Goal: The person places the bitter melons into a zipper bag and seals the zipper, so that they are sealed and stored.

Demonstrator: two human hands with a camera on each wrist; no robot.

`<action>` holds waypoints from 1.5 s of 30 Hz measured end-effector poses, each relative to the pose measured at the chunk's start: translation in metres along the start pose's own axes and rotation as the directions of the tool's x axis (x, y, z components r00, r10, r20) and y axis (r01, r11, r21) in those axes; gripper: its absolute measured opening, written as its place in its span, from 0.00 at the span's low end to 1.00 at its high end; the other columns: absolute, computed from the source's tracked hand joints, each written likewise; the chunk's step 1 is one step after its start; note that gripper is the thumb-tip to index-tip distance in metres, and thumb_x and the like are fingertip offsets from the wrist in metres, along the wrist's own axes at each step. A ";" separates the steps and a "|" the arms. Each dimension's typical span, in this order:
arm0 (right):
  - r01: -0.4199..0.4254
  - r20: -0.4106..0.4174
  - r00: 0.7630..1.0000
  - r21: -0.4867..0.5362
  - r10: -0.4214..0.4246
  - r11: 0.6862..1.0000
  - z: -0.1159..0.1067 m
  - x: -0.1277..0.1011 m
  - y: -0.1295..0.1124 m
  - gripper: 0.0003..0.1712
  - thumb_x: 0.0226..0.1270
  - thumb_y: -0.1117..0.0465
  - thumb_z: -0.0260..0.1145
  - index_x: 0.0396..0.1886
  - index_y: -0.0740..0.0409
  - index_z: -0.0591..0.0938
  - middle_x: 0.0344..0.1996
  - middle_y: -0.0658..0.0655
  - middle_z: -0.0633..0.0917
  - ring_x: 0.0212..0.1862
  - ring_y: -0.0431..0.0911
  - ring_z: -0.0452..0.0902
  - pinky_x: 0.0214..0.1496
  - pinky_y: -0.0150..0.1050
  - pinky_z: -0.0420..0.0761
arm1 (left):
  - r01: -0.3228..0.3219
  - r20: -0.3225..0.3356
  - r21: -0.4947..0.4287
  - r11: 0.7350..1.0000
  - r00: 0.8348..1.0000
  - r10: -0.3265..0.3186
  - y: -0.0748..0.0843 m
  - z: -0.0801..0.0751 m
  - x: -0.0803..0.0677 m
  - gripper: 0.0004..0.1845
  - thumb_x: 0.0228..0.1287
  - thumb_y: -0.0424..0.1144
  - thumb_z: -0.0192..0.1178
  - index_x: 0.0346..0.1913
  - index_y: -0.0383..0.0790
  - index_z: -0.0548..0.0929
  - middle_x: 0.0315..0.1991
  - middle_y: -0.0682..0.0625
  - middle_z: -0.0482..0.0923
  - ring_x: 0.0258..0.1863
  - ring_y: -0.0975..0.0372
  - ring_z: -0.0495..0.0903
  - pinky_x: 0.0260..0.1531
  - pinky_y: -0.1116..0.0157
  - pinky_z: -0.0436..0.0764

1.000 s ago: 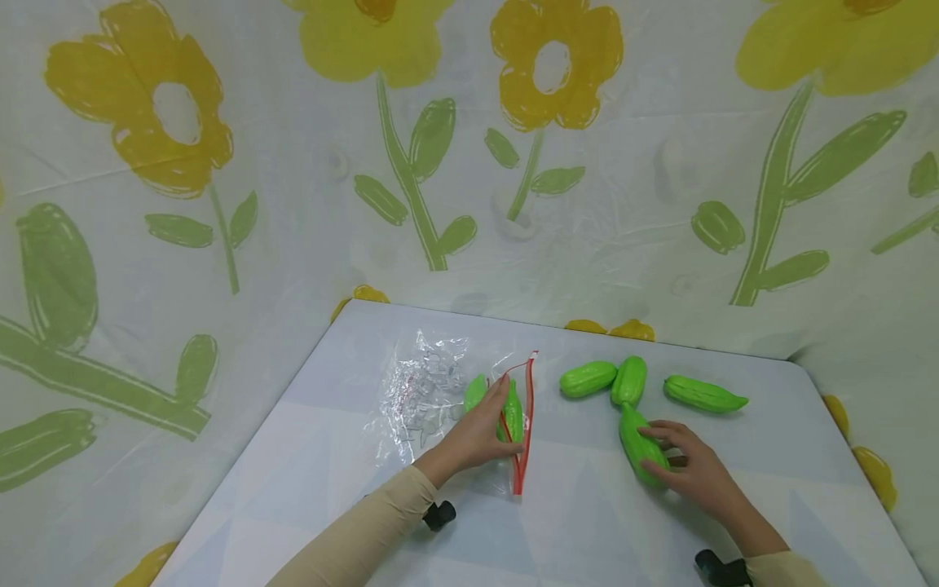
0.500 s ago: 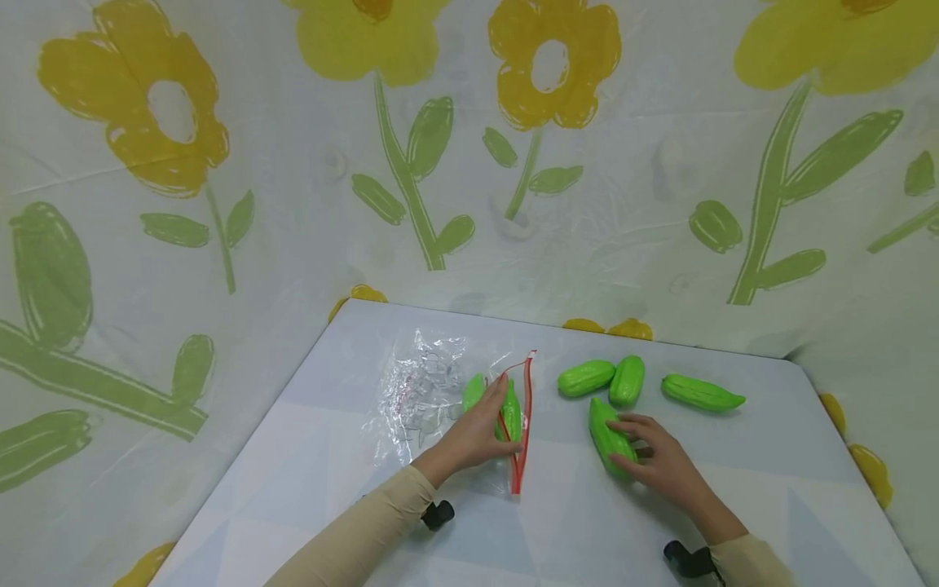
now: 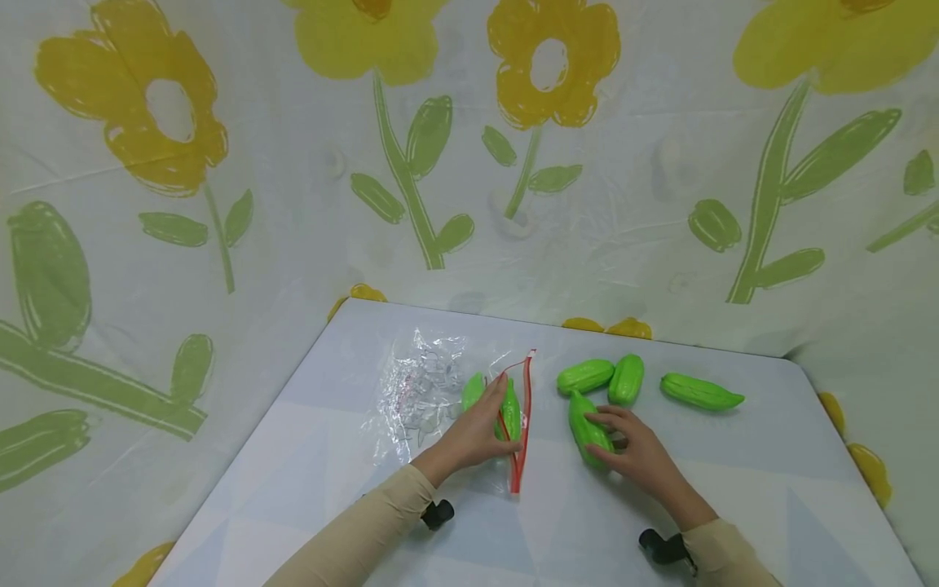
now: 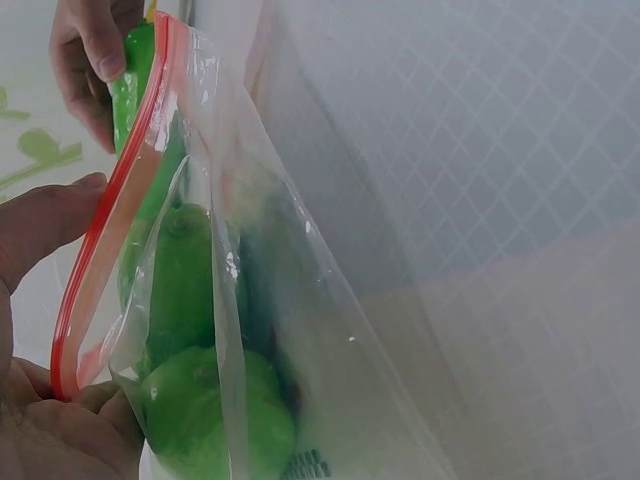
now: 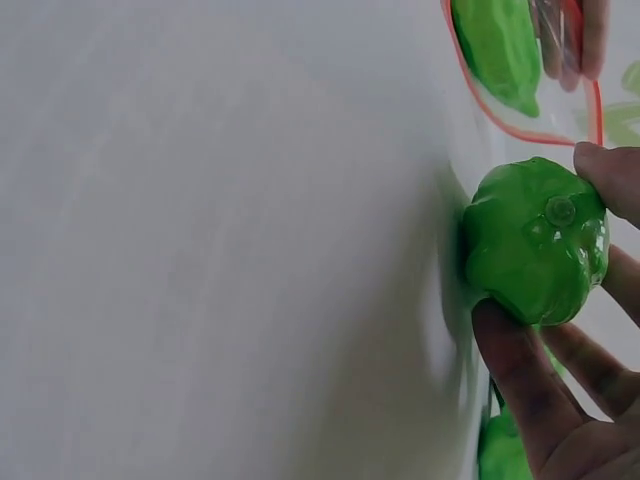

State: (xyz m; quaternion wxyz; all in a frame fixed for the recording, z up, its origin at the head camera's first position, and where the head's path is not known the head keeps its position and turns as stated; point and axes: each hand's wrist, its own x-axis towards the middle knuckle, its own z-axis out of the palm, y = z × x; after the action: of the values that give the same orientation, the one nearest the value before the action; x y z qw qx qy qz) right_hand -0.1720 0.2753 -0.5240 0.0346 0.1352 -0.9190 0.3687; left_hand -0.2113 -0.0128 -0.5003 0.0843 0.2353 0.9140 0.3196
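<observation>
The right hand (image 3: 637, 451), fingers curled around a green gourd (image 3: 587, 422), has slid it left toward the bag (image 3: 469, 399), whose red rim the left hand (image 3: 473, 436) seemingly pinches open.

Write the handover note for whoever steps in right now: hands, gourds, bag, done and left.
Left hand: holds open the red-zip mouth of the clear plastic bag on the pale table.
Right hand: grip on one ridged green toy gourd, between the bag and the loose pile.
Done: green gourds in the bag; how many is unclear.
Left: the held gourd, plus three loose gourds on the table to the right.
</observation>
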 end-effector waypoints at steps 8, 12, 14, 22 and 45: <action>-0.026 0.014 1.000 -0.012 0.027 1.000 0.003 0.004 -0.006 0.30 0.52 0.47 0.71 0.56 0.47 0.77 0.58 0.55 0.72 0.52 0.49 0.73 0.44 0.41 0.81 | -0.007 -0.001 0.004 1.000 1.000 0.007 -0.001 -0.001 -0.001 0.61 0.48 0.51 0.70 0.74 0.45 0.37 0.74 0.53 0.39 0.72 0.61 0.43 0.66 0.60 0.59; -0.028 0.017 0.999 -0.037 0.028 0.999 0.002 0.004 -0.009 0.30 0.52 0.48 0.72 0.56 0.47 0.78 0.58 0.55 0.72 0.48 0.47 0.74 0.41 0.40 0.80 | -0.017 -0.005 0.010 1.000 1.000 0.017 -0.001 -0.001 0.000 0.60 0.47 0.51 0.70 0.74 0.42 0.38 0.74 0.52 0.39 0.72 0.61 0.44 0.66 0.60 0.59; -0.028 0.017 0.999 -0.050 0.029 0.998 0.001 0.004 -0.010 0.30 0.52 0.47 0.71 0.56 0.47 0.78 0.58 0.55 0.72 0.45 0.45 0.74 0.39 0.38 0.80 | -0.021 -0.007 0.012 1.000 1.000 0.021 -0.001 0.000 0.000 0.60 0.47 0.51 0.71 0.74 0.41 0.39 0.74 0.52 0.39 0.72 0.60 0.44 0.66 0.60 0.59; -0.067 0.042 0.997 -0.068 0.070 0.995 0.003 0.005 -0.007 0.32 0.52 0.44 0.70 0.57 0.45 0.77 0.59 0.56 0.73 0.46 0.46 0.76 0.41 0.38 0.80 | -0.021 -0.007 0.014 1.000 1.000 0.021 -0.002 0.001 0.001 0.61 0.47 0.51 0.71 0.74 0.43 0.38 0.74 0.52 0.39 0.72 0.61 0.43 0.66 0.60 0.59; -0.101 0.121 0.988 0.030 0.097 0.994 -0.003 0.003 -0.010 0.32 0.53 0.48 0.70 0.60 0.45 0.74 0.59 0.56 0.74 0.46 0.48 0.77 0.43 0.40 0.80 | -0.016 -0.008 0.010 1.000 1.000 0.016 -0.001 0.001 0.000 0.60 0.47 0.50 0.71 0.74 0.41 0.39 0.74 0.52 0.39 0.72 0.60 0.45 0.66 0.59 0.60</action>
State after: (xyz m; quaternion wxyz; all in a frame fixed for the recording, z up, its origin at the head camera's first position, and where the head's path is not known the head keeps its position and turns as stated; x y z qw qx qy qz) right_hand -0.1727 0.2697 -0.5143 -0.0414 0.1117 -0.9182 0.3779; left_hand -0.2119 -0.0128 -0.5017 0.0768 0.2418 0.9139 0.3169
